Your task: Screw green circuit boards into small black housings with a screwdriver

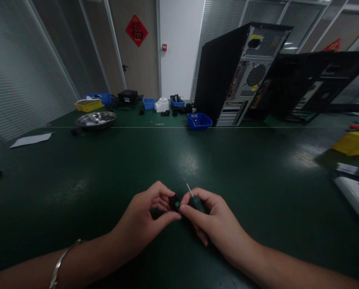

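One small black housing (175,199), its green circuit board (177,204) bared, sits over the desk (107,168) between the left hand (146,210), which pinches it, and the right hand (217,212), which clasps a screwdriver (197,204) (tip pointing away), so work looks partway, the remainder unclear.

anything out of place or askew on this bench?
Mildly: small black parts lie loose on the dark-green tabletop beside a small blue plastic bin, not in it. The tall black computer tower looks tilted, though that could be lens distortion. No spill visible.
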The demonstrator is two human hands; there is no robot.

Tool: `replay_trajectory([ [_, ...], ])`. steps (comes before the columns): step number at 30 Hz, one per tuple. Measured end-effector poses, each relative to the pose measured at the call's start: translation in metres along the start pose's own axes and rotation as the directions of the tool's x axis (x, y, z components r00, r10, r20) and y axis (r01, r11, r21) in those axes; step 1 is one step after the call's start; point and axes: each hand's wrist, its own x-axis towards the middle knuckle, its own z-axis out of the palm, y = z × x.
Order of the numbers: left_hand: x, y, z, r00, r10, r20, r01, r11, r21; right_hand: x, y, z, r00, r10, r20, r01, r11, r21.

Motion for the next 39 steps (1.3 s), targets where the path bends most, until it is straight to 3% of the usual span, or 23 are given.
replay_trajectory([
  [23, -0.001, 0.0, 0.002, 0.999, 0.006, 0.037, -0.004, 0.998, -0.061, 0.004, 0.005, -0.002, 0.998, -0.002, 0.061, 0.0, 0.999, 0.038],
  [28, -0.002, -0.002, 0.003, 0.993, -0.039, 0.115, 0.066, 0.969, -0.237, 0.004, 0.008, -0.003, 0.997, -0.024, 0.077, 0.022, 0.999, 0.024],
  [33, 0.002, -0.001, 0.003, 0.983, -0.072, 0.168, 0.145, 0.864, -0.482, 0.004, 0.007, -0.004, 0.994, -0.036, 0.098, 0.03, 0.998, 0.059],
  [36, 0.01, 0.005, -0.011, 0.992, -0.076, 0.102, 0.117, 0.852, -0.511, 0.004, 0.006, -0.005, 0.993, -0.049, 0.109, 0.039, 0.995, 0.095],
  [39, 0.026, 0.014, -0.047, 0.975, -0.131, -0.177, 0.027, 0.87, -0.492, 0.004, 0.007, -0.007, 0.989, -0.053, 0.142, 0.038, 0.994, 0.105],
])
